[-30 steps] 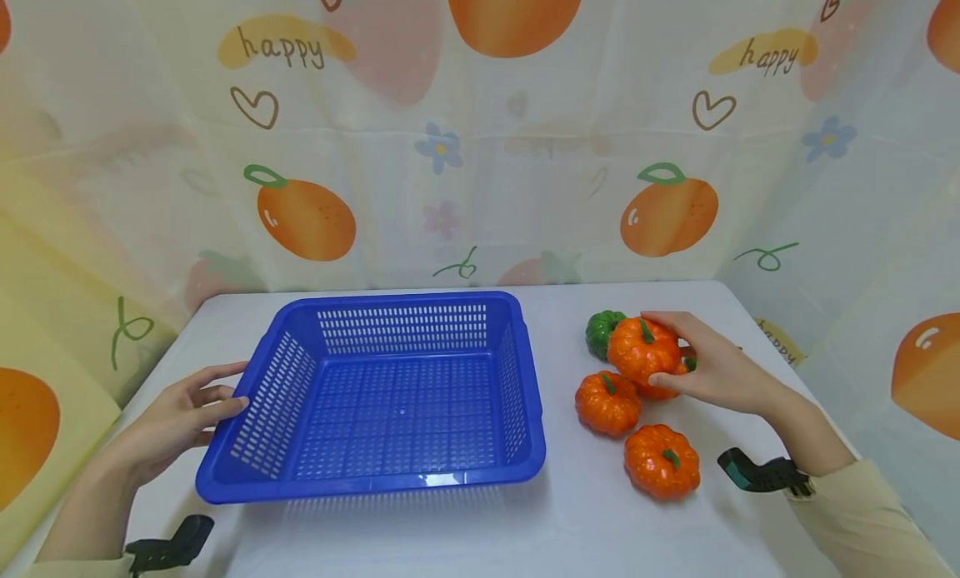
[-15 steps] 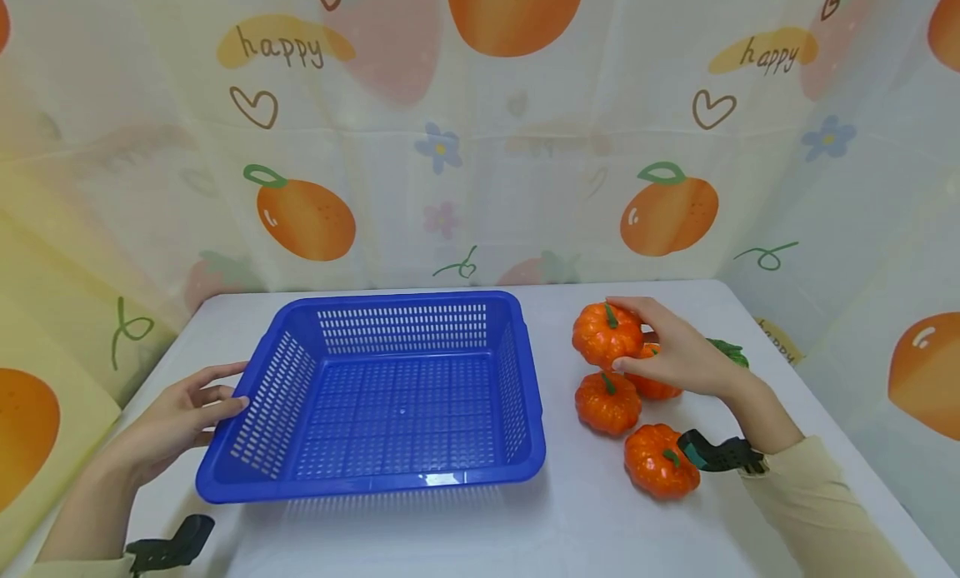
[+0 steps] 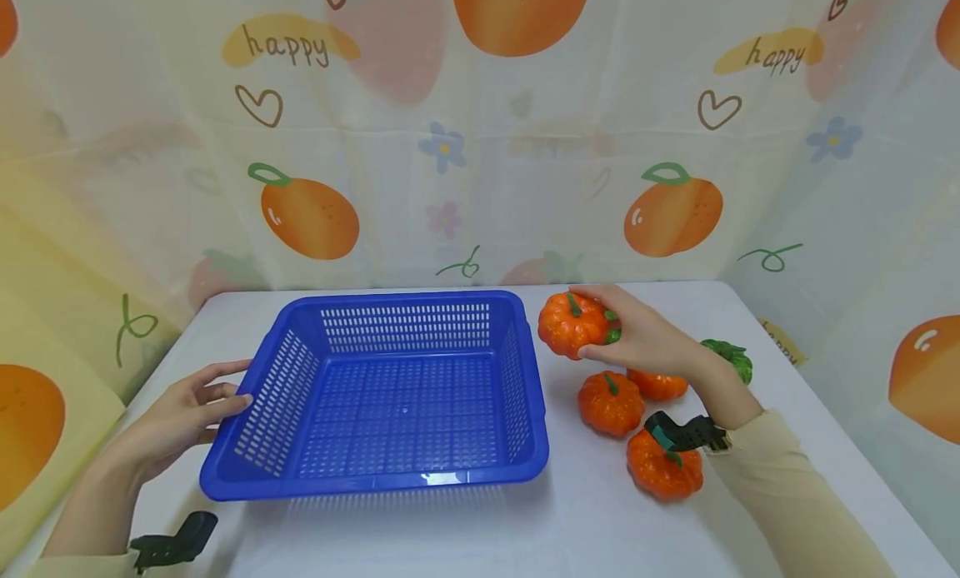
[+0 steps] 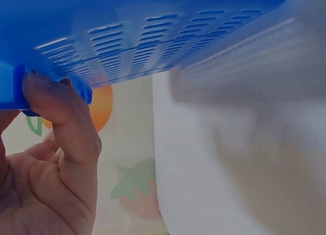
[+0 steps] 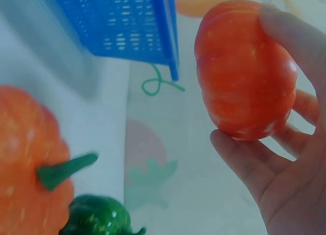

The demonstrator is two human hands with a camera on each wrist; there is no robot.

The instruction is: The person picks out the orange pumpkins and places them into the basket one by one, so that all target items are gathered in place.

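In the head view, my left hand (image 3: 176, 416) grips the left rim of a blue plastic basket (image 3: 375, 483) with slotted walls. The left wrist view shows the fingers (image 4: 71, 128) hooked at the basket's edge. My right hand (image 3: 648, 335) holds a small orange pumpkin (image 3: 566, 324) with a green stem, thumb and fingers on opposite sides of it. That pumpkin is raised off the table beside the basket's right rim. In the right wrist view, the held pumpkin (image 5: 247, 72) shows its smooth side between the fingertips.
Below the right hand sit another orange pumpkin (image 3: 611, 405), one partly under the wrist strap (image 3: 663, 470), and one mostly behind the hand (image 3: 658, 385). Green vegetables lie further back, one (image 3: 731, 360) behind the right forearm. A white table (image 3: 480, 532) carries everything, with a printed curtain behind.
My right hand has lifted the orange pumpkin off the group and carried it left, toward the basket. The left hand and the basket have stayed in place.
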